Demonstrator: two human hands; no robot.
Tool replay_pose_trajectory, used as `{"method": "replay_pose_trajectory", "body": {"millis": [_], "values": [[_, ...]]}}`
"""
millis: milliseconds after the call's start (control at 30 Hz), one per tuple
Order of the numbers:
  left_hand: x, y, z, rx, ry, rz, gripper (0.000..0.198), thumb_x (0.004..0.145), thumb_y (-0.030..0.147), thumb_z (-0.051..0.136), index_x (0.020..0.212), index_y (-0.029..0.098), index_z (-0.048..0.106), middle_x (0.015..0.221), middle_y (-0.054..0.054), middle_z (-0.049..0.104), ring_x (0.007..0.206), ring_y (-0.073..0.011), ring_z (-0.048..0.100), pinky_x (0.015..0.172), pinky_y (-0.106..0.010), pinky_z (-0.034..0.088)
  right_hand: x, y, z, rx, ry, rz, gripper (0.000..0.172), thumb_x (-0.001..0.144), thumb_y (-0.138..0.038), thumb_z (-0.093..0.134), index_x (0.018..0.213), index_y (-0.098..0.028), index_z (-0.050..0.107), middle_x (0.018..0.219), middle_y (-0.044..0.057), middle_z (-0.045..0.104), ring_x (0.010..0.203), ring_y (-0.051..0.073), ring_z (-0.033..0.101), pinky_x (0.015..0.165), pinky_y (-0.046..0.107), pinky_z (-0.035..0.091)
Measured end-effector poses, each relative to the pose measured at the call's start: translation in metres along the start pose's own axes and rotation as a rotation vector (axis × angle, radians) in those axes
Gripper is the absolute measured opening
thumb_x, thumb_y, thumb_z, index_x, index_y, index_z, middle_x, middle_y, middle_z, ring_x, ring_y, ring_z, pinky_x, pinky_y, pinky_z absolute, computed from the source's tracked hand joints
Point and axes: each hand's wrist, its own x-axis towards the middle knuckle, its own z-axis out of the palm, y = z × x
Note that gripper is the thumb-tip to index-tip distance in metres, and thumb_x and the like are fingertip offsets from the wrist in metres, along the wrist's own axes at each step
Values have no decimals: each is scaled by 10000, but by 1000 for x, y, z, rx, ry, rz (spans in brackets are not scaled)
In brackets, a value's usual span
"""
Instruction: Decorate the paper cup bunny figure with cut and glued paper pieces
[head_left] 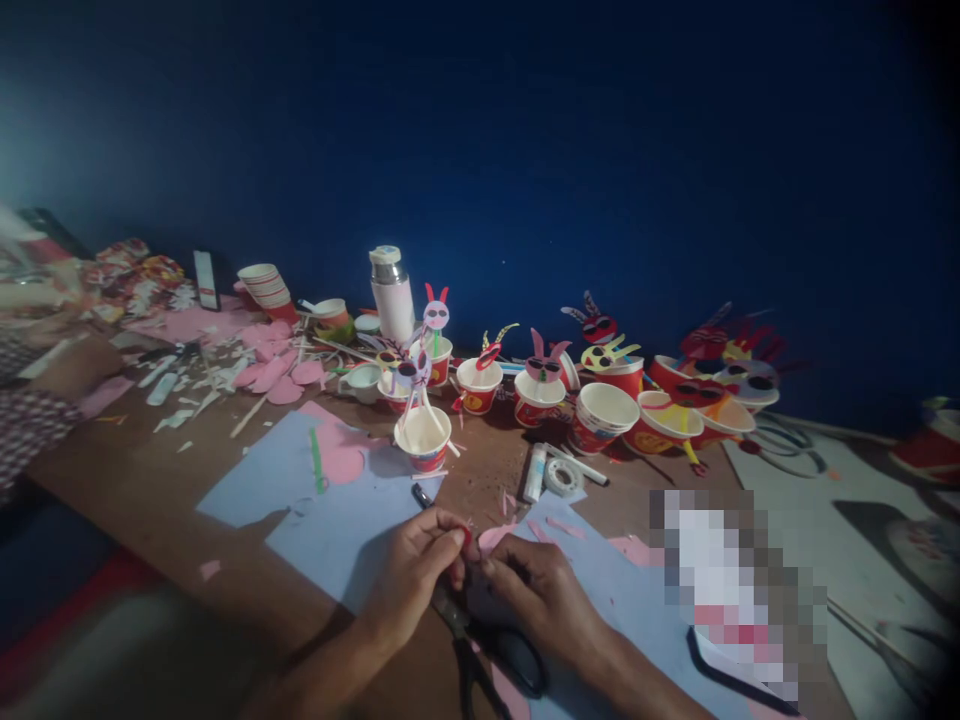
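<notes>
Left fingers [444, 548] pinch red scrap [466, 537]; right fingers [506, 580], hold unclear, beside curved pink paper [493, 537].

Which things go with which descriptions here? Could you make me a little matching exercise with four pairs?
1. Flask
2. Tape
3. Scissors
4. Left hand

A. Beside a white tube
B. Pinching a red piece
C. Upright before the blue wall
D. Black-handled

Pairs: 1-C, 2-A, 3-D, 4-B
</notes>
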Motion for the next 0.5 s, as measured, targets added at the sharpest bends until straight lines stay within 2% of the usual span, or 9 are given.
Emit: {"method": "replay_pose_trajectory", "body": {"millis": [133, 233, 400, 500], "values": [[-2, 2, -14, -34, 56, 38, 122, 770, 261, 551, 770, 139, 539, 644, -3, 602, 486, -74, 492, 495, -199, 373, 0, -8, -4, -184, -137, -54, 212, 853, -204, 456, 675, -157, 562, 626, -30, 563, 580, 89, 491, 558, 190, 325], [-2, 3, -26, -58, 115, 61, 110, 767, 246, 559, 772, 136, 557, 651, -5, 606, 497, -72, 492, 497, -197, 380, 0, -11, -9, -288, -185, -53, 180, 857, -189, 450, 753, -174, 596, 698, -17, 627, 633, 102, 554, 599, 195, 344], [1, 5, -42, -102, 217, 107, 127, 737, 236, 599, 802, 128, 581, 635, -9, 612, 494, -62, 487, 474, -177, 350, -3, -12, -10, -468, -186, -33, 108, 836, -254, 516, 866, -212, 611, 827, -1, 661, 776, 149, 597, 679, 227, 366], [3, 9, -44, -140, 221, 127, 119, 728, 230, 610, 788, 132, 582, 631, -7, 614, 488, -61, 487, 477, -178, 354, -8, -12, 0, -604, -132, -38, 158, 776, -345, 603, 881, -227, 603, 854, 17, 633, 803, 190, 572, 689, 266, 368]]}}
